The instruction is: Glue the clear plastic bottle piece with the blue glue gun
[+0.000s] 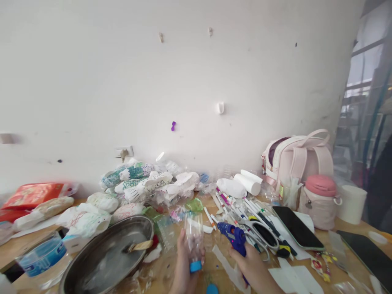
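- At the lower left of the frame sits a big metal pan (104, 255), with a small brush (139, 246) resting on its rim so the brush does not roll away.
- Low in the middle, the left hand (183, 265) has its fingers wrapped tight around a clear plastic bottle (194, 241). The bottle's blue cap (195, 266) points down and its open cut end points up, easy to reach.
- Just to the right, the right hand (252, 265) has its fingers closed on a blue glue gun (234, 237), with the tip aimed at the bottle.
- Farther right lie scissors (260, 234), marker pens (245, 208) and a phone (297, 226), all close by.
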### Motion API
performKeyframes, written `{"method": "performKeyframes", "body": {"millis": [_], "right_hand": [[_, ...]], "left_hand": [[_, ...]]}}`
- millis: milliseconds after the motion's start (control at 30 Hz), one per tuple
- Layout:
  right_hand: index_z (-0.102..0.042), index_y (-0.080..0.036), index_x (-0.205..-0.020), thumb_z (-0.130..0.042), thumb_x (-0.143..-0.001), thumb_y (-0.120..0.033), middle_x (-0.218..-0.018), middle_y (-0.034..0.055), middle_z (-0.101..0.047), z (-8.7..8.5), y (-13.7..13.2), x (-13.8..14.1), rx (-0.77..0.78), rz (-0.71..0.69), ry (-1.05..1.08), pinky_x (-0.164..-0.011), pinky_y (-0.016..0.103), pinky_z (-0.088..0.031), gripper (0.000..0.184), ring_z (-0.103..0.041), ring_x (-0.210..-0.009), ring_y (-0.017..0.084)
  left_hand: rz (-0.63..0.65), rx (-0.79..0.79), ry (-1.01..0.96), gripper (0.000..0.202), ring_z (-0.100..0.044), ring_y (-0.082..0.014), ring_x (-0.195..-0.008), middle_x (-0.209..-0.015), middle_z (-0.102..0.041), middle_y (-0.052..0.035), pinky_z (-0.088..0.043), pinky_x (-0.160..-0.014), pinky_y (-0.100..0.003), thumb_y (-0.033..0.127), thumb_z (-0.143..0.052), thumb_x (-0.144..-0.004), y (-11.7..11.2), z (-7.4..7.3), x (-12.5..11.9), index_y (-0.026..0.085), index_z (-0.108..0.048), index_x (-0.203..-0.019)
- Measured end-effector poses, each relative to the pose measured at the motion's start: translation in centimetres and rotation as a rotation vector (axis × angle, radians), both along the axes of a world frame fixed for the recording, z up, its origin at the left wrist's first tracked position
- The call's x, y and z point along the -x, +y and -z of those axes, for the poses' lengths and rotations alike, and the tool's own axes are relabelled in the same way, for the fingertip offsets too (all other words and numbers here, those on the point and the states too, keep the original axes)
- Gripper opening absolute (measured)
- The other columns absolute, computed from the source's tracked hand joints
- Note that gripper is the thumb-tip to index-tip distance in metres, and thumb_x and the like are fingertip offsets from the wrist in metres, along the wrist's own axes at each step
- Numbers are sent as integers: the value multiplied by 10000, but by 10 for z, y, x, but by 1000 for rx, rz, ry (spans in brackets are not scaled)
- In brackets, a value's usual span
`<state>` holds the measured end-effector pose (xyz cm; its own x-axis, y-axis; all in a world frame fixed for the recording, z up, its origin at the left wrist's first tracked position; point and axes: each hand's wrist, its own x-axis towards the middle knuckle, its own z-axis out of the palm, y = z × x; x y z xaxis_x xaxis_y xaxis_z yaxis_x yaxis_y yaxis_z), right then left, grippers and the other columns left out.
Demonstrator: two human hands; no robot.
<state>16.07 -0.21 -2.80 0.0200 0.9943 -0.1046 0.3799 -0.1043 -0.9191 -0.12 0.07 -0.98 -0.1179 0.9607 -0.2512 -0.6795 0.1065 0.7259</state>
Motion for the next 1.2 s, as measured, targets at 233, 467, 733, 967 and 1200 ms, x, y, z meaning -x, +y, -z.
{"method": "performKeyframes", "body": {"millis": [233,467,733,967,1200], "right_hand": [[-532,-198,-684,-500,-784,-208,-450,-57,-435,7,8,-1,2,-29,-85,-418,216,-336,105,-488,-413,139],[-461,-213,-648,-417,-824,-195,-399,-78,-387,11,9,3,66,-2,-27,-362,197,-312,182,-434,-338,121],[-536,-195,-719,-432,-834,-211,-406,-71,-416,11,8,3,29,-2,-40,-376,204,-339,156,-456,-357,135],[-600,-180,-720,-491,-823,-227,-478,-19,-541,7,6,1,-56,-11,-136,-552,254,-420,158,-582,-501,192],[-621,-156,-732,-480,-827,-236,-688,69,-680,7,3,1,-107,-35,-152,-631,271,-436,187,-648,-712,238]], "left_hand": [[-4,6,10,483,-551,-106,-432,-671,-715,-3,-393,-358,-189,598,-681,-637,-1,-7,-3,180,-590,-863],[217,9,81,566,-459,-88,-325,-420,-574,-5,-334,-328,-173,653,-433,-803,-4,0,0,137,-653,-731],[219,35,72,515,-476,-100,-295,-612,-724,-57,-327,-308,-196,611,-507,-795,-13,-3,-9,161,-638,-1009],[163,77,82,473,-502,-117,-281,-567,-717,-38,-362,-303,-205,569,-585,-761,-12,2,-11,152,-631,-980],[113,68,17,382,-530,-110,-345,-547,-691,-39,-381,-314,-178,529,-581,-792,-10,-1,-9,153,-602,-728]]}}
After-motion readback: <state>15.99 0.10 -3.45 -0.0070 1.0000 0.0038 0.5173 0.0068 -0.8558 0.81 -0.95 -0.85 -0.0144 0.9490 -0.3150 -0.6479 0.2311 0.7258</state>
